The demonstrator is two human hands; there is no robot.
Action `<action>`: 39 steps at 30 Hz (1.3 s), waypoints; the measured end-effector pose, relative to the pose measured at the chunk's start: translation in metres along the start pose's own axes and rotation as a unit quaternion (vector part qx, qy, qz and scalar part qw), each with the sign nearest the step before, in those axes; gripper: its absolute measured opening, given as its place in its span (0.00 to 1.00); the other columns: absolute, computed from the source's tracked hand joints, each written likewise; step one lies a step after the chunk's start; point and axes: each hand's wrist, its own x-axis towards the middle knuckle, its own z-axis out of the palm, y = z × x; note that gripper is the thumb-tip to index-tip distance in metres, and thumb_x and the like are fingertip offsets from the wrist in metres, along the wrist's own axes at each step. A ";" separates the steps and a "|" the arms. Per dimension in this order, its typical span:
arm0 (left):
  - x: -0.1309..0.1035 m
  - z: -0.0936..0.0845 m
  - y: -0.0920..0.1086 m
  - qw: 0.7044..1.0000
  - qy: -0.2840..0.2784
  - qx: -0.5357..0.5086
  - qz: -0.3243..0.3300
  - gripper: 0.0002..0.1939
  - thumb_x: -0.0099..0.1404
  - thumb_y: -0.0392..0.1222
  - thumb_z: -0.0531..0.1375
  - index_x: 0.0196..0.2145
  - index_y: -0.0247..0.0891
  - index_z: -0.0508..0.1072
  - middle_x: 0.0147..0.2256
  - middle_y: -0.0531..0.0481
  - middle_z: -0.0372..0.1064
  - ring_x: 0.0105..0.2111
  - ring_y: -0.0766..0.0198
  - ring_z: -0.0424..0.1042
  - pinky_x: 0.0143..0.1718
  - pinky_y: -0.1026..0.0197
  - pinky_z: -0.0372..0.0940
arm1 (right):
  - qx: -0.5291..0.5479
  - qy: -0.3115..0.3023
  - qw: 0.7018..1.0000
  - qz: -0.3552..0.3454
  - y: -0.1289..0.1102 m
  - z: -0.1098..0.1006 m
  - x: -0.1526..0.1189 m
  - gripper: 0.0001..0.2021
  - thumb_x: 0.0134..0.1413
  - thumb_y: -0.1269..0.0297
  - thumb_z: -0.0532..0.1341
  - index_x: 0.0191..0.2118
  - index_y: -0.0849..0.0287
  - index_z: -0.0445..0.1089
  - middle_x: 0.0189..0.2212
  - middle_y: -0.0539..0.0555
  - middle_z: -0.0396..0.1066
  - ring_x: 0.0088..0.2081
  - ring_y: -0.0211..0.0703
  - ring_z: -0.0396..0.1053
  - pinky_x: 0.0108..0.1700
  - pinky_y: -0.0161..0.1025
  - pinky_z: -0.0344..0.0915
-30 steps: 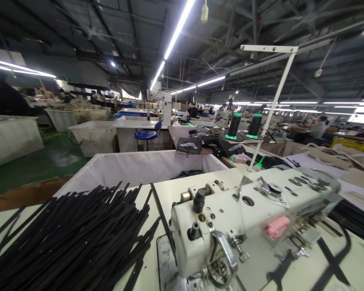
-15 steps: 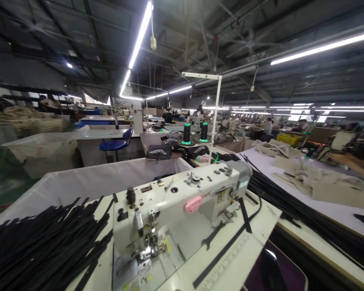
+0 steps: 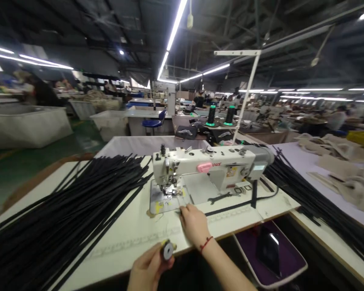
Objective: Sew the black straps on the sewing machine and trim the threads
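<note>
My left hand (image 3: 148, 266) is at the table's front edge, its thumb and fingers closed on a small round bobbin (image 3: 167, 250) with a grey face and a centre hole. Yellowish bits show beside the bobbin. My right hand (image 3: 194, 223) rests on the bed of a white sewing machine (image 3: 188, 161), right of its metal needle plate (image 3: 162, 202). Its fingers are curled down and pressed together; what they pinch, if anything, is hidden. The presser foot (image 3: 171, 190) is just beyond.
Long black strips (image 3: 87, 202) are heaped to the left, with more strips (image 3: 309, 198) to the right. A wrench (image 3: 220, 197) lies on the machine bed. Below the table, a purple-lined tray (image 3: 248, 246) holds a dark phone-like slab. Thread cones (image 3: 211, 116) stand behind.
Both hands have come into view, the left one with a bobbin, the right one at the machine bed. My view has turned left, so the machine sits further right and looks smaller.
</note>
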 end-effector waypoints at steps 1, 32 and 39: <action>0.002 0.000 0.000 0.998 0.040 -0.038 0.043 0.21 0.49 0.59 0.69 0.32 0.39 0.79 0.33 0.46 0.76 0.32 0.54 0.74 0.37 0.52 0.73 | 0.007 0.010 1.000 -0.002 0.000 -0.003 0.001 0.09 0.57 0.69 0.57 0.43 0.56 0.69 0.37 0.56 0.72 0.40 0.49 0.69 0.39 0.42 0.65; -0.018 -0.028 0.015 0.783 -0.125 0.343 0.503 0.26 0.64 0.32 0.59 0.59 0.39 0.61 0.49 0.41 0.66 0.48 0.56 0.68 0.49 0.57 0.68 | 0.748 -0.168 0.618 0.172 -0.052 -0.078 -0.096 0.14 0.48 0.62 0.66 0.40 0.61 0.67 0.32 0.50 0.70 0.32 0.35 0.67 0.31 0.32 0.68; -0.013 -0.017 0.028 0.819 -0.181 0.354 0.413 0.16 0.64 0.33 0.60 0.49 0.45 0.68 0.42 0.47 0.62 0.43 0.60 0.67 0.44 0.61 0.66 | 0.712 -0.171 0.664 0.152 -0.047 -0.086 -0.095 0.08 0.49 0.72 0.57 0.38 0.60 0.66 0.31 0.49 0.68 0.33 0.36 0.66 0.32 0.34 0.66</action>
